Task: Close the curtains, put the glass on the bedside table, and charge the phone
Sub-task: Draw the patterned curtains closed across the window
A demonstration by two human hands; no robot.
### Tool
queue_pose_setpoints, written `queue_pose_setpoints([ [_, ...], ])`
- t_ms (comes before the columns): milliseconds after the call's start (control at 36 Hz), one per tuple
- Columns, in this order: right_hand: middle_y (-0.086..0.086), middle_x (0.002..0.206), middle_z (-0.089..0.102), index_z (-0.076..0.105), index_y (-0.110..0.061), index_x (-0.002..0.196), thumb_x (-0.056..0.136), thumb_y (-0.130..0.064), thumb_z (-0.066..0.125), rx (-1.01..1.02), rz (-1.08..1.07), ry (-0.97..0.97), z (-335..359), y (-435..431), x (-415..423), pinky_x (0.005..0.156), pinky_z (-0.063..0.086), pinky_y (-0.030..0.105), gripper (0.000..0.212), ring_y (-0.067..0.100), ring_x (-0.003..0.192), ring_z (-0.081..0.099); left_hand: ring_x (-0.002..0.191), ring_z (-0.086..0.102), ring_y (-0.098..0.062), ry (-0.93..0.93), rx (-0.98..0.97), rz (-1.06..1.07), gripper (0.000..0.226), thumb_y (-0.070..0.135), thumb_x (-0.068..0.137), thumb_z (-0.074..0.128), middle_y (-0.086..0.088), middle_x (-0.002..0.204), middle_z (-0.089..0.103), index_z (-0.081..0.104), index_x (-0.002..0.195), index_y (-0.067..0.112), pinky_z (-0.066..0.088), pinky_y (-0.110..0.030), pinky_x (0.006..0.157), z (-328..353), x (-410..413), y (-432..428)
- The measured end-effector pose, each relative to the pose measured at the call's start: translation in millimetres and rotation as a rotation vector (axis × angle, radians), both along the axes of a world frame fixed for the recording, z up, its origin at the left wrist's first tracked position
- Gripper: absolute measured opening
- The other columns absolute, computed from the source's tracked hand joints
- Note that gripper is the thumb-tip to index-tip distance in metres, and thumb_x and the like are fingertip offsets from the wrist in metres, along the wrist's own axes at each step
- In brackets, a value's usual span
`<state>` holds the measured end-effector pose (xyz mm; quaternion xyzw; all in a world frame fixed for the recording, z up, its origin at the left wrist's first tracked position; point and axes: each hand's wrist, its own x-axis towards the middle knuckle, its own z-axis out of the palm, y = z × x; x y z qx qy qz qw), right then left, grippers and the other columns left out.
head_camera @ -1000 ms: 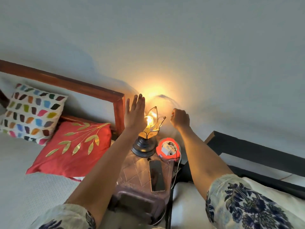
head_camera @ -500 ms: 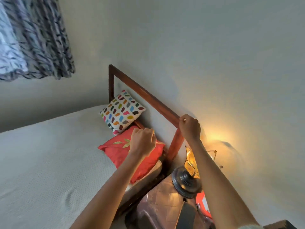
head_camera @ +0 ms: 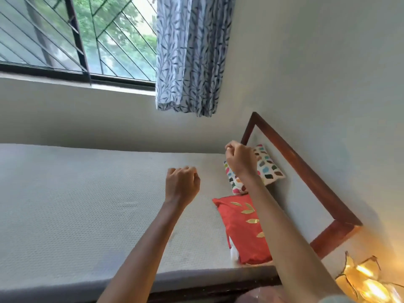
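Both hands now hang over the bed (head_camera: 87,204) — left hand (head_camera: 182,185) and right hand (head_camera: 240,159) loosely curled, empty — with the curtain (head_camera: 188,55) bunched beside the bare window (head_camera: 76,33).

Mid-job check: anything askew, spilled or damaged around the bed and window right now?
Nothing spilled or damaged. The curtain is bunched at the window's right edge, leaving the glass uncovered. The red pillow and patterned pillow lie loosely angled by the headboard.

Open mattress (head_camera: 87,204) lies before the curtain (head_camera: 188,53) (pillows (head_camera: 242,228) crowd the headboard (head_camera: 301,169)).
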<state>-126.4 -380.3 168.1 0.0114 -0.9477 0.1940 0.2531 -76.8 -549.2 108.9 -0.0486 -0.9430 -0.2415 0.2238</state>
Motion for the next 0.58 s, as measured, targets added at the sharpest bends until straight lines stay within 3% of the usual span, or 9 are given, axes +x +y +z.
queue_pose_setpoints([
  [167,0.018,0.092,0.070,0.065,-0.007,0.094,0.086,-0.016,0.047,0.054,0.106,-0.019,15.6,-110.7,-24.5,0.073,0.050,0.037,0.022,0.037,0.089,0.063,0.059,0.065,-0.021,0.057,-0.008,0.172,0.020,0.019,0.084,0.054,-0.005,0.073,0.072,0.070,0.076,0.010,0.047,-0.033,0.081,11.8,6.5,-103.3],
  [361,0.012,0.113,0.066,0.062,-0.012,0.113,0.090,-0.020,0.048,0.051,0.262,0.030,29.5,-268.6,-39.9,0.097,0.037,0.038,0.028,0.029,0.108,0.057,0.075,0.068,-0.027,0.001,-0.047,0.329,0.029,0.027,0.088,0.045,-0.010,0.084,0.073,0.070,0.089,0.010,0.052,-0.033,0.083,34.7,19.4,-233.0],
  [583,0.007,0.119,0.062,0.061,-0.016,0.113,0.091,-0.028,0.049,0.021,0.457,-0.012,31.9,-455.8,-19.5,0.095,0.032,0.036,0.027,0.025,0.113,0.054,0.090,0.066,-0.030,-0.057,-0.079,0.488,0.032,0.028,0.091,0.045,-0.014,0.099,0.071,0.066,0.107,0.009,0.052,-0.035,0.084,50.2,58.7,-391.8],
])
